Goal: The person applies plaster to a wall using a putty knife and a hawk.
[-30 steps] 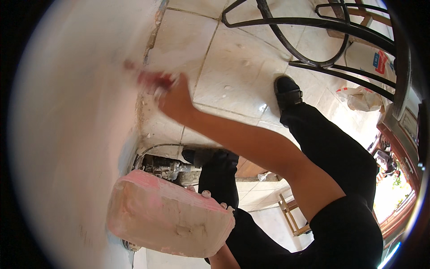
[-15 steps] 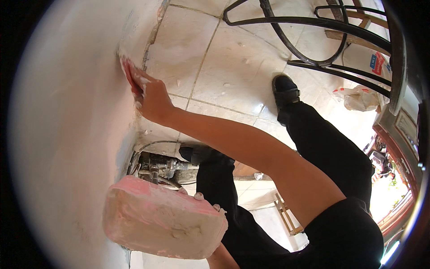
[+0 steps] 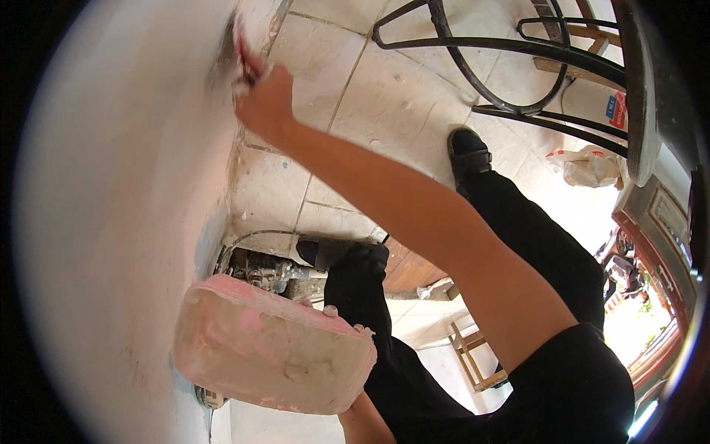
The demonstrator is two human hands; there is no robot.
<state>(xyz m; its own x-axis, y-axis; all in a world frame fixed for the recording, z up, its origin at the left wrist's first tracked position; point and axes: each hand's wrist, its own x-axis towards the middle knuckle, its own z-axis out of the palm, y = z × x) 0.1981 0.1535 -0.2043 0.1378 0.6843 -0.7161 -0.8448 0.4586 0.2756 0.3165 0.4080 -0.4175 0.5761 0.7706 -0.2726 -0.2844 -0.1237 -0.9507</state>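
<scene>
My right hand (image 3: 268, 103), arm stretched across the view, is closed round a thin red scraper (image 3: 242, 50) smeared with white paste. The blade's far end meets the pale wall (image 3: 111, 222), low down by the floor, and is slightly blurred. A shallow rectangular pink tub (image 3: 274, 355), coated with whitish putty, is held close to the wall at the lower left. Fingertips of my left hand (image 3: 330, 311), also paste-covered, curl over its farther side; the tub covers most of that hand.
Dark pipe fittings (image 3: 259, 268) sit at the wall's foot beyond the tub. Curved black metal legs (image 3: 510, 46) stand at the upper right, near a plastic bag (image 3: 588, 166). A wooden stool (image 3: 470, 359) is behind my legs. White specks dot the tiled floor (image 3: 384, 96).
My right hand and the scraper have moved farther up along the foot of the wall and slightly right. The tub stays nearly in place, tilted a little differently.
</scene>
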